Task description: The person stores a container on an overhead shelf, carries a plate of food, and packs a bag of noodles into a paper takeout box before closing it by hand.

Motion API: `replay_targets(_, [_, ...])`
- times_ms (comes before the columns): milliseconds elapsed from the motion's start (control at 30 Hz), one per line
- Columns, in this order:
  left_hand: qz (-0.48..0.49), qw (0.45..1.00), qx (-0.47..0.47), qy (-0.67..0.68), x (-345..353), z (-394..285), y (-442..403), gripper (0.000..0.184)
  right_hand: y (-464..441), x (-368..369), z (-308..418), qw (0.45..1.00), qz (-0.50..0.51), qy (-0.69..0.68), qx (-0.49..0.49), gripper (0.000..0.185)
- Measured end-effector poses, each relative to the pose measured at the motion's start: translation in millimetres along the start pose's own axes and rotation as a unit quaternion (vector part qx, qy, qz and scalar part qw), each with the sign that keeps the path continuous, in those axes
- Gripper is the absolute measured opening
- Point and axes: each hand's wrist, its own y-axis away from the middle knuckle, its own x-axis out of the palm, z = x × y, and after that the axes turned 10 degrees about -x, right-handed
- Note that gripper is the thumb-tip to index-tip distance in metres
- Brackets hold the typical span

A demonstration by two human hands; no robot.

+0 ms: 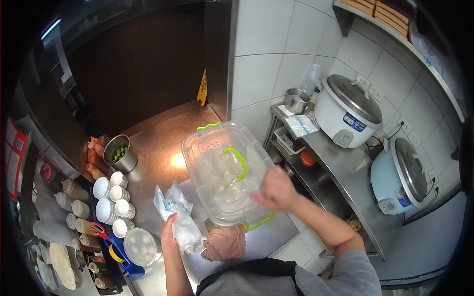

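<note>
A clear plastic storage box [210,165] with a lid and a green carry handle [242,165] stands tilted in view on the steel counter. Pale, see-through contents show faintly inside it. My left hand [170,232] is closed round a bundle of white plastic bags [185,227] with blue print, left of the box. My right hand [278,190] is at the box's right edge, slightly blurred, with curled fingers and the thumb over the lid. What those fingers hold is hidden. A green latch [259,221] sticks out at the near side. A crumpled brown cloth [224,242] lies below the box.
Stacked white bowls [105,209], a lidded round tub [141,246] and a steel pot of green items [121,154] stand left, beside sauce bottles [74,190] and red scissors [98,230]. Two rice cookers [345,116] occupy the right-hand steel shelf [340,180].
</note>
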Motion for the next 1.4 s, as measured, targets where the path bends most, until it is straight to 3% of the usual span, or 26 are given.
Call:
replay_targets(233, [-0.025, 0.999, 0.024, 0.018, -11.8, 5.8, 11.4, 0.05, -65.9, 95.6, -159.8, 0.991, 0.062, -0.037, 0.115, 0.02])
replay_targets(333, [-0.04, 0.999, 0.028, 0.002, -12.7, 2.6, 11.1, 0.051, -64.9, 151.0, -221.8, 0.979, 0.156, 0.072, 0.111, 0.035])
replay_targets(400, [-0.042, 0.999, 0.033, 0.001, -8.2, 0.5, 13.8, 0.051, -76.6, 159.0, -239.5, 0.926, 0.291, 0.018, 0.24, 0.045])
replay_targets(433, [-0.035, 0.998, 0.046, -0.012, -3.8, -1.1, 16.2, 0.039, -82.2, 160.1, -246.0, 0.884, 0.356, -0.007, 0.303, 0.05])
replay_targets(533, [-0.046, 0.998, 0.041, -0.006, 6.8, -7.7, 24.4, 0.039, -66.2, 171.8, -294.8, 0.846, 0.355, -0.175, 0.357, 0.063])
replay_targets(733, [-0.008, 0.999, 0.038, 0.031, -8.5, -4.8, 0.7, 0.052, -78.5, 168.0, -293.2, 0.842, 0.386, -0.148, 0.348, 0.064])
replay_targets(833, [-0.013, 0.999, 0.035, 0.036, -6.9, -2.1, -2.5, 0.052, -59.1, 174.8, -287.3, 0.884, 0.253, -0.252, 0.3, 0.063])
replay_targets(933, [-0.021, 0.999, 0.028, 0.033, -6.0, -0.8, -3.7, 0.049, -84.6, 157.7, -280.7, 0.811, 0.386, -0.232, 0.374, 0.059])
replay_targets(1033, [-0.027, 0.999, 0.025, 0.021, 5.6, -4.3, 6.2, 0.046, -94.2, 166.3, -287.5, 0.799, 0.453, -0.136, 0.37, 0.057])
replay_targets(1133, [-0.047, 0.998, 0.037, -0.007, 3.6, -3.0, 4.9, 0.041, -83.0, 181.9, -300.1, 0.841, 0.417, -0.159, 0.307, 0.058])
replay_targets(1233, [-0.058, 0.997, 0.046, -0.018, 5.6, -4.1, 10.7, 0.039, -66.5, 177.7, -303.0, 0.835, 0.323, -0.234, 0.38, 0.05])
replay_targets(1333, [-0.067, 0.997, 0.047, -0.016, 4.1, -4.4, 16.5, 0.038, -42.8, 157.0, -303.6, 0.775, 0.226, -0.442, 0.391, 0.031])
replay_targets(1400, [-0.079, 0.996, 0.039, -0.03, -26.4, 3.5, 2.9, 0.036, -37.2, 155.1, -312.8, 0.719, 0.237, -0.469, 0.455, 0.026])
